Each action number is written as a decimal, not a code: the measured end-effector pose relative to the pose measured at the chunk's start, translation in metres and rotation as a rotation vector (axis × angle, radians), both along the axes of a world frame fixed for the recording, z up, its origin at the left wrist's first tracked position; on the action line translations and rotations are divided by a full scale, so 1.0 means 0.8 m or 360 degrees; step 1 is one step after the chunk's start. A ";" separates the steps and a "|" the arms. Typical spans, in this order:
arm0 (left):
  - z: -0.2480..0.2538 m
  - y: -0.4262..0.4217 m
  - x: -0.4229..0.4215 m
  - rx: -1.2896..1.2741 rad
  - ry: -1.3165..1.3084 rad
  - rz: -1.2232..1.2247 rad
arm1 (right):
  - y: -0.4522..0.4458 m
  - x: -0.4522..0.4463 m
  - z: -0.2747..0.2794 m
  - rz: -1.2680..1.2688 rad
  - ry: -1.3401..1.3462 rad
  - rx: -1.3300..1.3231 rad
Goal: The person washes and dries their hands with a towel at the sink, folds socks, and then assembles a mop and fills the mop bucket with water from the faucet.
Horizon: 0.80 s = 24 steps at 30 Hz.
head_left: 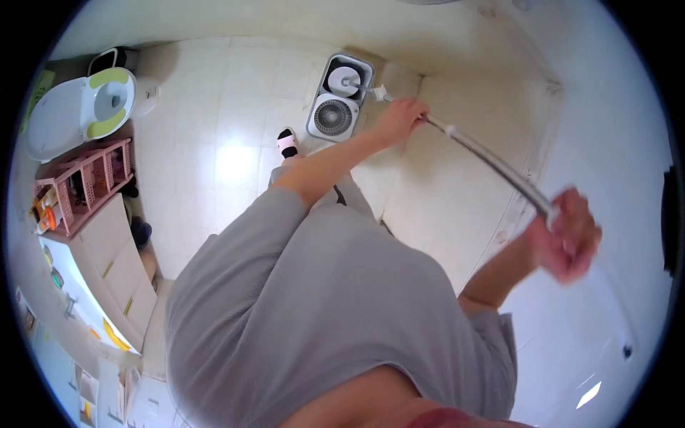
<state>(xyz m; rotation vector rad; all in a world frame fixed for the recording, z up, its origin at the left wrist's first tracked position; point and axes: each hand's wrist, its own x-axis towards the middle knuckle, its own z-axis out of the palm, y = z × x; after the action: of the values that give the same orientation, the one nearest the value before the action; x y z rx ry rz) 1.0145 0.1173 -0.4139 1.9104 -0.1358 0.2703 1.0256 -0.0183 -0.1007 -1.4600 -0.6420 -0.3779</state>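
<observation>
A long mop handle runs from the bucket up to the right. My left hand is closed around its lower part. Farther up, my right hand grips the handle near its upper end, slightly blurred. The white round mop head sits in the black-lined compartment of a grey bucket. Beside it, in the same bucket, is a white round part with a grey ribbed centre.
A toilet with its lid up stands at the left. Below it are a pink rack and a white cabinet under a basin. A foot in a pink slipper is on the tiled floor near the bucket. Walls rise behind and right.
</observation>
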 end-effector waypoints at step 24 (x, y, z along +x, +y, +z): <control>0.198 -0.068 -0.154 0.0048 -0.0410 -0.0309 | -0.115 -0.181 0.252 0.0551 -0.0155 0.0953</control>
<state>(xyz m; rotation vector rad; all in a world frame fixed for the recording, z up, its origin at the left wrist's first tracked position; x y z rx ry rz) 0.8917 0.0625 -0.2554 1.8700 -0.4971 0.3836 0.8810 -0.1102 0.1010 -0.7485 -0.7644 -0.3325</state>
